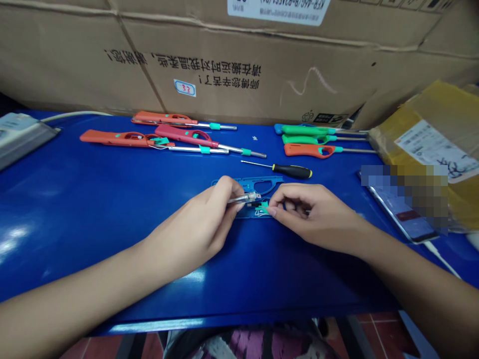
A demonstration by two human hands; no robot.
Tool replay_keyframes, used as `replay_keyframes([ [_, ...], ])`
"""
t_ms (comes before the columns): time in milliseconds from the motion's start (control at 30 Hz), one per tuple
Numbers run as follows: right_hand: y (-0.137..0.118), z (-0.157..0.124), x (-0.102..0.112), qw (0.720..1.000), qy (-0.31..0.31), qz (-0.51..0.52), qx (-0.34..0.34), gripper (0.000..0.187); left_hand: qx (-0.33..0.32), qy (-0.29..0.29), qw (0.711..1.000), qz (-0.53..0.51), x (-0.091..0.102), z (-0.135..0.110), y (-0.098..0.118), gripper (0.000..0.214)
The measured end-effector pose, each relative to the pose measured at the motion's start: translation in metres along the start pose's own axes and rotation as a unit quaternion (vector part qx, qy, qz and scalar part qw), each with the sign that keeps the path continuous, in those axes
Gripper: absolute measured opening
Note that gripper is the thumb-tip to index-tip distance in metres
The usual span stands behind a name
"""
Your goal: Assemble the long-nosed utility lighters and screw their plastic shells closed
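Observation:
My left hand (207,219) is closed around a thin metal tube (245,198) whose tip points right. My right hand (310,214) pinches a small green plastic part (264,207) at the tube's tip. Both hands hover over an opened blue lighter shell (262,183) lying flat on the blue table (112,199). A black-handled screwdriver (292,171) lies just behind the shell.
Three red long-nosed lighters (164,137) lie at the back left; green and orange lighters (314,139) lie at the back right. Large cardboard boxes (224,55) wall off the back. A phone (402,209) and a yellow parcel (434,134) sit at the right, a grey device (18,137) at the far left.

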State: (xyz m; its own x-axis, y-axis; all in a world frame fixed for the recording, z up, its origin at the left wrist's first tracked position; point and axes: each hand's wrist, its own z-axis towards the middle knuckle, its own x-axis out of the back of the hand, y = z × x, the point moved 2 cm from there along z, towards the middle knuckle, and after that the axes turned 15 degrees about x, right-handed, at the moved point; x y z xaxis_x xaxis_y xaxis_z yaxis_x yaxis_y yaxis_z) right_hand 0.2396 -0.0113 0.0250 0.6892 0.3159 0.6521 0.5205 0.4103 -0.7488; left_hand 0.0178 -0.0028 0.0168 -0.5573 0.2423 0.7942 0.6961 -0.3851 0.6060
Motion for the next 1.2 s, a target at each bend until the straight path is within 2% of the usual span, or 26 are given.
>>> replay_keyframes([
  [200,0.001,0.001,0.0,1.0,0.0,0.004,0.009,0.018,-0.054,0.003,0.998,0.029,0.005,0.001,0.01,0.026],
  [300,0.001,0.001,0.0,1.0,-0.003,0.009,0.01,0.018,-0.06,0.014,0.998,0.011,0.005,0.002,0.009,0.022],
  [533,0.003,0.0,0.0,1.0,-0.009,0.015,-0.018,0.017,-0.051,0.094,0.994,-0.038,0.004,0.005,0.002,0.023],
  [800,0.005,0.0,0.0,0.999,0.006,0.046,0.0,0.01,-0.015,0.065,0.992,-0.104,0.003,0.008,-0.002,0.017],
  [1200,0.004,0.0,0.0,0.999,0.008,0.046,0.012,0.009,-0.018,0.06,0.993,-0.1,0.001,0.01,-0.002,0.017],
])
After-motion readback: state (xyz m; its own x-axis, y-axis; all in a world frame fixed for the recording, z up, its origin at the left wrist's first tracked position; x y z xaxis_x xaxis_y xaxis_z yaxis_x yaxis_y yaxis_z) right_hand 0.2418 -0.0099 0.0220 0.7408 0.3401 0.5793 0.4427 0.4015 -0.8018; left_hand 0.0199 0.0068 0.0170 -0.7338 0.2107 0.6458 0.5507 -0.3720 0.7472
